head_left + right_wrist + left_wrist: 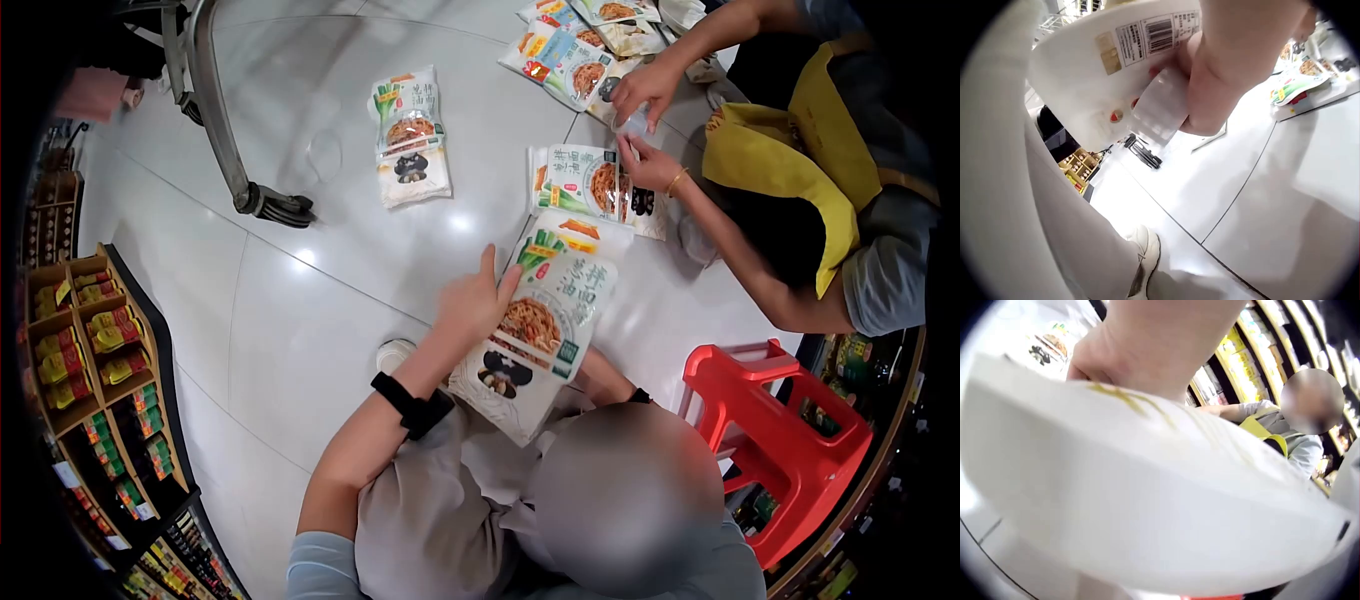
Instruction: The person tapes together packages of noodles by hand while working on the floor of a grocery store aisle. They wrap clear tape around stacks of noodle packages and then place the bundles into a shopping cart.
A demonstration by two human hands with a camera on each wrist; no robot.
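Mostly hidden under the noodle packet, right hand grips it; left hand pinches its edge.

left of the left hand gripping the noodle packet, bare floor lies open. just ahead, a packet pile and another person's hands block the way. to the right stands a red stool, and far ahead-left a metal frame.

A shop: wooden shelves packed with rows of packaged goods edge the white tiled floor, where printed noodle packets lie.
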